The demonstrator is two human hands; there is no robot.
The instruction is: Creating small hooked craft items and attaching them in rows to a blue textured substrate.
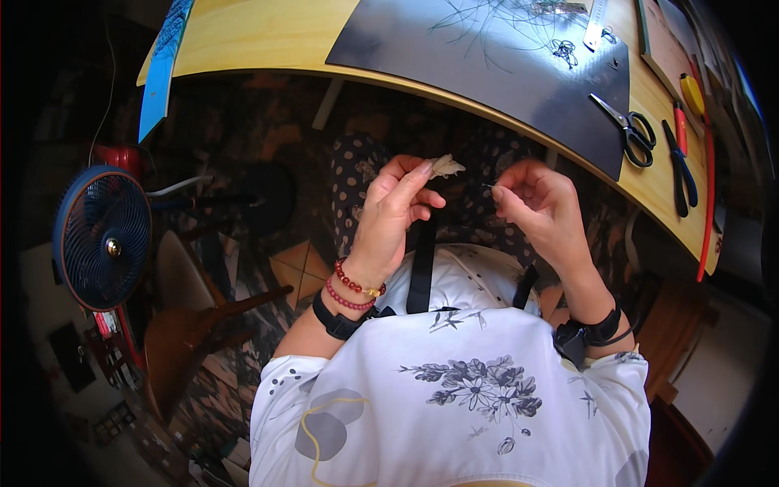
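Note:
Above my lap, my left hand (395, 199) pinches a small, pale cream, ruffled petal-like piece (445, 167) between thumb and forefinger, its other fingers curled. Level with it on the right, my right hand (542, 203) is closed in a pinch. A tiny, thin, light tip (488, 186) sticks out from those fingertips toward the left; whether it is a needle or a wire end is too small to tell. A gap separates the two hands. Both are held in front of the table edge, over my dotted trousers (350, 187).
Ahead stands a yellow wooden table (260, 40) with a dark mat (479, 73). On it lie thin dark wires (563, 53), a metal ruler (596, 24), black-handled scissors (637, 140) and pliers (680, 170). A blue fan (104, 239) and a brown chair (182, 325) stand left.

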